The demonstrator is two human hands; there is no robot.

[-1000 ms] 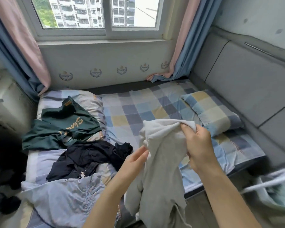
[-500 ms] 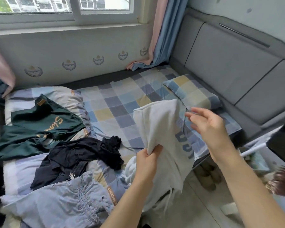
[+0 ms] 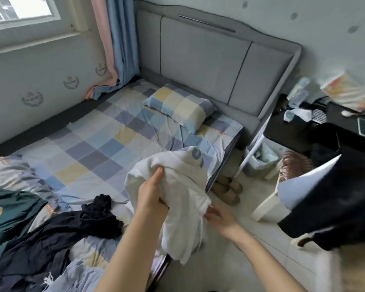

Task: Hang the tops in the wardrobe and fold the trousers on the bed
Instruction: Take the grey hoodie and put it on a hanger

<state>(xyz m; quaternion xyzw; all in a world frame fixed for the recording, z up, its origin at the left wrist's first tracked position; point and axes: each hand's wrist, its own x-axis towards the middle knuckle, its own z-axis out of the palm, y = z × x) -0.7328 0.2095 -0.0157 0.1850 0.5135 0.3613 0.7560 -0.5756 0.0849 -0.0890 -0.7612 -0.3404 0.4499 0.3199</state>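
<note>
The left hand (image 3: 154,197) grips a bunched white top (image 3: 177,186) above the bed's (image 3: 89,148) edge; the right hand (image 3: 218,217), fingers loose, touches it underneath. Left of the hands, a green top (image 3: 11,209) and dark clothes (image 3: 57,232) lie unsorted, so nearly everything seems left to do.

Pillow (image 3: 178,108) on bed (image 3: 97,148) (slippers (image 3: 226,189) perhaps beneath)

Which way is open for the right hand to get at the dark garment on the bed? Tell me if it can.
Probably not directly. The dark garment lies on the bed's left side, and the left hand with the white top in its grip hangs between it and the right hand, which would have to cross over them.
</note>
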